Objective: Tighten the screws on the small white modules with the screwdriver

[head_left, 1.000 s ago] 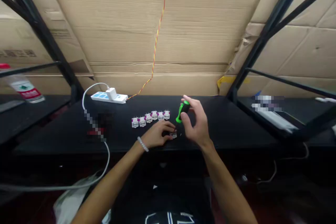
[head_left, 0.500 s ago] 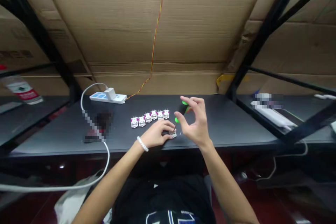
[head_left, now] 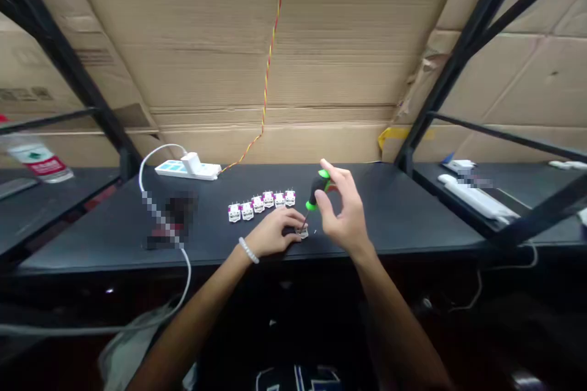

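My right hand (head_left: pixel 345 211) grips a screwdriver (head_left: pixel 320 184) with a black and green handle. The screwdriver is tilted, its shaft running down to a small white part (head_left: pixel 302 232) on the dark table. My left hand (head_left: pixel 278 233), with a pale bracelet at the wrist, pinches that white part from the left and hides some of it. Exactly where the screwdriver tip meets the part is too small to tell. Behind my left hand lies a slanting row of several similar white and purple parts (head_left: pixel 257 204).
At the back left, a white power strip (head_left: pixel 208 171) carries a plug (head_left: pixel 191 162) whose white cable (head_left: pixel 188 275) hangs over the table's front edge. Black metal posts (head_left: pixel 433 104) flank the table (head_left: pixel 403 220). A cardboard wall (head_left: pixel 330 61) stands behind. Left lies a blurred dark object (head_left: pixel 178 214).
The screwdriver handle stands somewhat more upright, and the fingers of my right hand have shifted on it. My left hand stays on the white part. The picture is brighter above.
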`<action>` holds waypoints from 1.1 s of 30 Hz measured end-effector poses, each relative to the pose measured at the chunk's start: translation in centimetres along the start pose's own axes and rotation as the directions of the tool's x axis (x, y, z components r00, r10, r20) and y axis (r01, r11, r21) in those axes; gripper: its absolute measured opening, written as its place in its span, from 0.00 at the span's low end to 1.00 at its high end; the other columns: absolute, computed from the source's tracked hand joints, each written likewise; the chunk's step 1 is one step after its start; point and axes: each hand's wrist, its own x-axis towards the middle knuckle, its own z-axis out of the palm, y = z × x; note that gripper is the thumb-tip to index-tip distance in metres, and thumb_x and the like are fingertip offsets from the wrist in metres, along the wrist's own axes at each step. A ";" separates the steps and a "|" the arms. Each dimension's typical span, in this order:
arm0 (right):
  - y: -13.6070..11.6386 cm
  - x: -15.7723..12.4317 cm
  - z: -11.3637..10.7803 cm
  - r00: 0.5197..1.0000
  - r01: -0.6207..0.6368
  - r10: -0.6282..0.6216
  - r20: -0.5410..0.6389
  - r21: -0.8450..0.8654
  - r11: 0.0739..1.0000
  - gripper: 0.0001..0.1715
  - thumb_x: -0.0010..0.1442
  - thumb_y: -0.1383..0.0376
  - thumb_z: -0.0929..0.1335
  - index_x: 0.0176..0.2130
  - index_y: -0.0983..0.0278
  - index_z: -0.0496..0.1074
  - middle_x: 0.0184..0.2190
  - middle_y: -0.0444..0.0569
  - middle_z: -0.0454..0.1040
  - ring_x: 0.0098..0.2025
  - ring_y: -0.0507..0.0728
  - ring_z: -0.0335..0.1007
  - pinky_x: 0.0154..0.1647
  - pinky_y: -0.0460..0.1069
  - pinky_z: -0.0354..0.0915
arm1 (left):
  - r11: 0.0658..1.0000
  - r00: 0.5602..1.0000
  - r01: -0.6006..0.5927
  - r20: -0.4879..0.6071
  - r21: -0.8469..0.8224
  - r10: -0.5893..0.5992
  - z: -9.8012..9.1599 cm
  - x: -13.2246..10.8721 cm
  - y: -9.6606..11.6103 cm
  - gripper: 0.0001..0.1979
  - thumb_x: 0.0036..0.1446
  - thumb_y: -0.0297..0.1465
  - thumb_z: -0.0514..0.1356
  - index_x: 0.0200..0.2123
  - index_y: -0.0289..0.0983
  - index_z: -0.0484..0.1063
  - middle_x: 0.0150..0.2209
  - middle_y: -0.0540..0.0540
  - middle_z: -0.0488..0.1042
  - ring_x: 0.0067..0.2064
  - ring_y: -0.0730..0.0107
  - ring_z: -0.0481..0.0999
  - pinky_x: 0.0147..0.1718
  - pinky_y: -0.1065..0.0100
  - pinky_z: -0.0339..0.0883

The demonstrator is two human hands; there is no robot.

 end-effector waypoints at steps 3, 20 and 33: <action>0.1 0.0 0.0 1.000 0.015 -0.016 0.025 0.044 0.999 0.30 0.75 0.64 0.64 0.72 0.56 0.66 0.57 0.56 0.76 0.57 0.63 0.77 0.58 0.62 0.77 | 1.000 1.000 -0.006 0.004 0.002 0.006 0.0 0.0 0.0 0.09 0.60 0.28 0.74 0.45 0.40 0.87 0.51 0.41 0.85 0.54 0.54 0.81 0.59 0.54 0.74; -0.4 0.0 0.3 0.999 0.022 -0.023 -0.045 -0.017 1.000 0.26 0.66 0.61 0.75 0.63 0.55 0.75 0.50 0.53 0.76 0.47 0.61 0.76 0.45 0.57 0.78 | 1.000 1.000 -0.006 0.001 0.011 0.006 0.0 0.1 0.1 0.05 0.61 0.28 0.73 0.41 0.40 0.86 0.51 0.42 0.85 0.55 0.54 0.81 0.60 0.52 0.73; -0.2 -0.1 0.4 0.997 0.023 -0.024 -0.074 -0.020 1.000 0.24 0.69 0.61 0.74 0.62 0.54 0.76 0.51 0.53 0.74 0.49 0.61 0.76 0.46 0.58 0.79 | 1.000 1.000 0.009 0.007 -0.008 -0.009 -0.1 0.1 0.2 0.07 0.60 0.27 0.73 0.43 0.40 0.86 0.51 0.42 0.85 0.55 0.54 0.81 0.60 0.52 0.73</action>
